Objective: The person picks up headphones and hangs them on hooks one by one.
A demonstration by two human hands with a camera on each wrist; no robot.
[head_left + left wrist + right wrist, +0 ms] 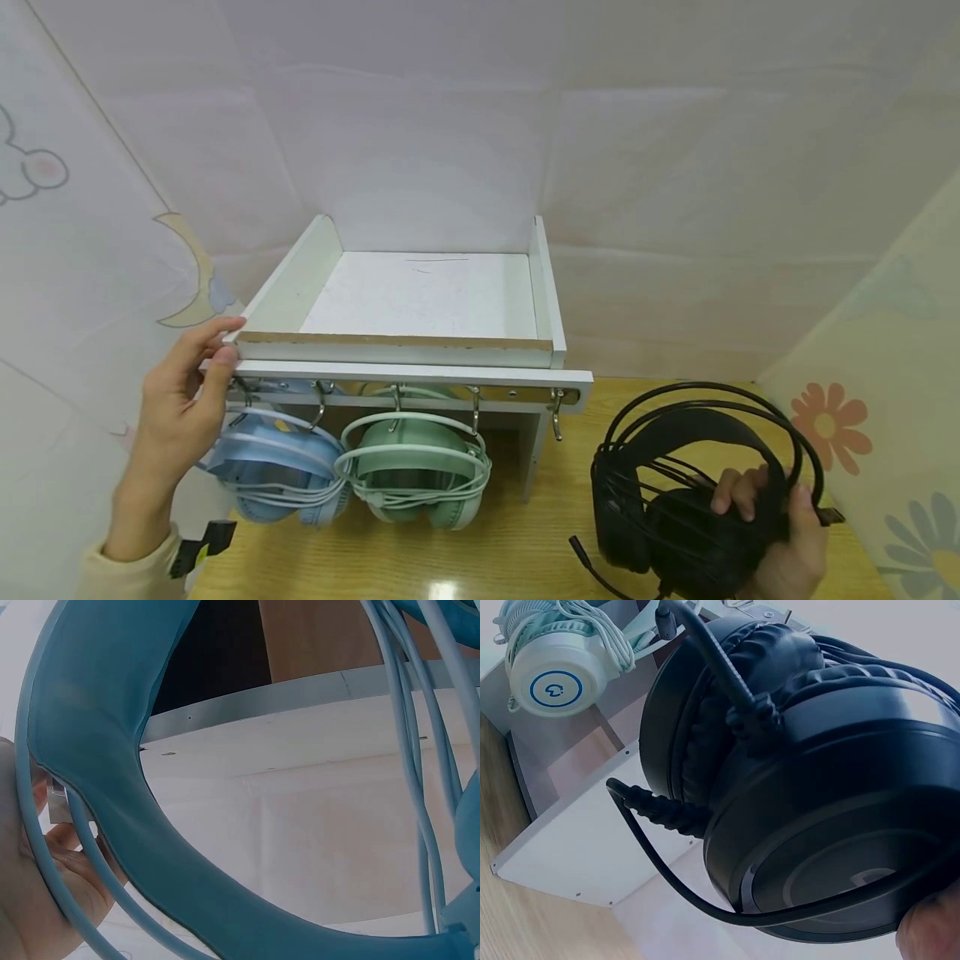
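My left hand [176,400] grips the left end of a white rack [397,372], thumb in front and fingers at the side. Below it, blue headphones [262,454] hang from the rack's hooks, their cable wound round them; their headband [90,705] fills much of the left wrist view. Beside them hang green headphones [412,454], cable wrapped likewise. Off to the right of the rack, my right hand [791,542] holds a black headset [622,525] by one side, with its headband up and its microphone boom sticking out low. Black cable loops arch over the headband.
A bare metal hook [557,412] sticks out at the rack's right end. Behind the rail is the rack's tray-like top [420,292] with raised sides. The rack stands on a wooden table [525,550], with a pale cloth wall [675,208] behind and printed cloth at both sides.
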